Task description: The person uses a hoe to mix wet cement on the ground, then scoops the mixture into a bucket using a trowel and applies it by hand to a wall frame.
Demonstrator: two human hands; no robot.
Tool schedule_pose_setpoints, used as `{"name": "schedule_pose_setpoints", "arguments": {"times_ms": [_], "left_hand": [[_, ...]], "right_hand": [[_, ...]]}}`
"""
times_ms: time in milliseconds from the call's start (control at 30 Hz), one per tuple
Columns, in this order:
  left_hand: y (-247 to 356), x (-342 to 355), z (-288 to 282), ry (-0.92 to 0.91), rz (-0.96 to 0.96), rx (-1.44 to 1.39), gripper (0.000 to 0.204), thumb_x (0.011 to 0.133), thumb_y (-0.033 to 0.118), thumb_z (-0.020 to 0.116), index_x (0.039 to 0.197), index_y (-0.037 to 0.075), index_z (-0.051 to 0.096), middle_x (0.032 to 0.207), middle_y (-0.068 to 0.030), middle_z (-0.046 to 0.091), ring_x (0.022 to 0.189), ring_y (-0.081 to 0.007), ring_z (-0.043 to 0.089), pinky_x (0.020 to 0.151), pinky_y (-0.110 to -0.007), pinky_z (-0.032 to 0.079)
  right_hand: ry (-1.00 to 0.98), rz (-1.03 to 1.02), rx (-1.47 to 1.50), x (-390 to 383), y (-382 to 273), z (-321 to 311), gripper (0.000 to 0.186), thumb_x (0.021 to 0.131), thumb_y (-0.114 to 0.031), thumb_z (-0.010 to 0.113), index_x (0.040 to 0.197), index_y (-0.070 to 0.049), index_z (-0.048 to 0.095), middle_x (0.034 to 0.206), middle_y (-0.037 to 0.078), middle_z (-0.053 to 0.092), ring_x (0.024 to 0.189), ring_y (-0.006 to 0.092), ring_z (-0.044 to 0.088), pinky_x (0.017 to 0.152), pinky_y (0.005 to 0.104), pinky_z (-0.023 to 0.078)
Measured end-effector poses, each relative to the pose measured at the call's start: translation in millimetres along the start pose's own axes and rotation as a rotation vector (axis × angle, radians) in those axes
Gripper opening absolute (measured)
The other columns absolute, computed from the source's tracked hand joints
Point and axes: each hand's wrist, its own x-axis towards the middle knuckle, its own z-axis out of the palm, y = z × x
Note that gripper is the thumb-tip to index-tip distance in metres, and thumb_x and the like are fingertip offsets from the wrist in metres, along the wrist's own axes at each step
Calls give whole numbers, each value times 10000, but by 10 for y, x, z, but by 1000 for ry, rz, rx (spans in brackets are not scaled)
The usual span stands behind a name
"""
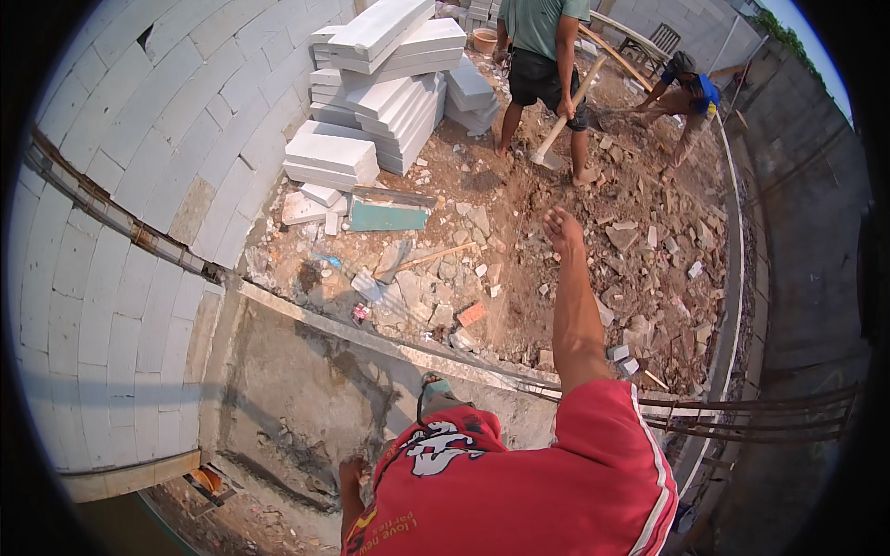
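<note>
My right arm reaches forward over rubble, my right hand (563, 227) raised with fingers curled closed; anything inside them is hidden. My left hand (352, 477) hangs low beside my red shirt, its fingers too obscured to read. My sandaled foot (428, 389) is on a rough concrete slab (287, 389) below a raised concrete edge (306, 310). Beyond that edge, broken bricks and debris (630, 287) cover the dirt, with an orange brick (471, 315) and a green board (387, 215) among them.
Stacked white blocks (389, 111) stand by a block wall (139, 139). A person (542, 42) holds a hoe (582, 97); another person in blue (700, 93) bends at the upper right. Rebar (760, 412) juts at right near a grey wall (807, 232).
</note>
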Motion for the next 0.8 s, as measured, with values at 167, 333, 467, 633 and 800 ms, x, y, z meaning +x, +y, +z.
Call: {"name": "schedule_pose_setpoints", "arguments": {"times_ms": [167, 333, 467, 633, 800], "left_hand": [[123, -72, 126, 98, -350, -278, 188, 839, 117, 574, 964, -19, 614, 776, -131, 634, 570, -224, 616, 419, -297, 485], [136, -95, 166, 120, -421, -466, 200, 817, 163, 578, 931, 5, 624, 804, -133, 644, 648, -251, 625, 499, -330, 497], [94, -30, 152, 85, -348, -368, 208, 798, 209, 575, 894, 33, 631, 824, -134, 651, 723, -274, 631, 573, -361, 498], [28, 213, 156, -18, -62, 12, 221, 775, 266, 572, 848, 68, 640, 849, -135, 660, 816, -304, 639, 665, -399, 500], [171, 413, 191, -36, 73, 183, 240, 765, 305, 566, 840, 96, 658, 889, -131, 675, 894, -316, 650, 741, -426, 503]], "right_hand": [[43, 14, 32, 9, 113, -230, 223, 962, -150, 479, 1132, -47, 581, 912, 50, 614, 839, 212, 625, 759, 346, 527], [98, 78, -8, -140, 552, -468, 183, 957, -167, 502, 1079, -60, 585, 889, 45, 601, 799, 198, 612, 713, 344, 525], [106, 217, -77, -438, 1116, -639, 190, 926, -170, 546, 1071, -53, 581, 869, 57, 589, 797, 201, 611, 680, 345, 530], [148, 288, -162, -727, 1711, -1037, 188, 906, -155, 548, 1051, -47, 599, 906, 95, 631, 823, 211, 625, 687, 355, 534], [169, 371, -349, -1038, 1975, -1255, 154, 891, -135, 546, 987, -45, 625, 910, 94, 650, 829, 222, 649, 701, 372, 550]]}}
